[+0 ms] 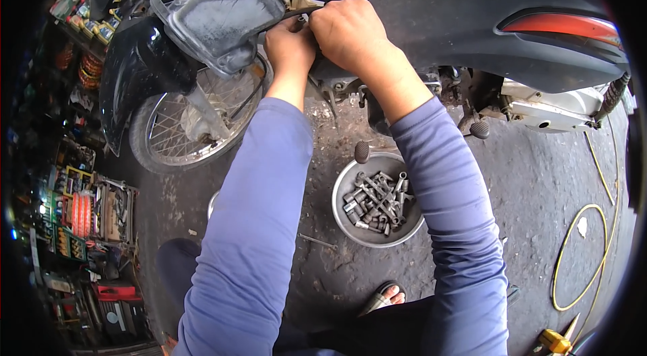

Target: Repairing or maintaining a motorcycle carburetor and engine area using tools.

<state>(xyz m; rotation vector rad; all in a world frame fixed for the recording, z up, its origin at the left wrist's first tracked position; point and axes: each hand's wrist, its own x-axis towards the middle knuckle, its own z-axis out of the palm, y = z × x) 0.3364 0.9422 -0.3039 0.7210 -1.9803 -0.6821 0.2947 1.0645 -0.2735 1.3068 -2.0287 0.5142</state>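
Both my hands are at the side of a motorbike, beside the grey plastic air filter box (226, 16) behind the front wheel. A thin black cable (301, 12) runs from near the box to my right hand (345, 31), which is closed in a fist around its end. Just to the left and lower, my left hand (290, 47) is closed with its thumb up; what its fingers hold is hidden. The dark body panel (445, 12) extends to the right of my hands.
A metal bowl (342, 211) of sockets and wrenches stands on the floor between my forearms. The spoked front wheel (192, 130) is at left. Shelves with tools and parts (84, 214) line the left side. A yellow hose (558, 275) loops at right, near a yellow tool (555, 340).
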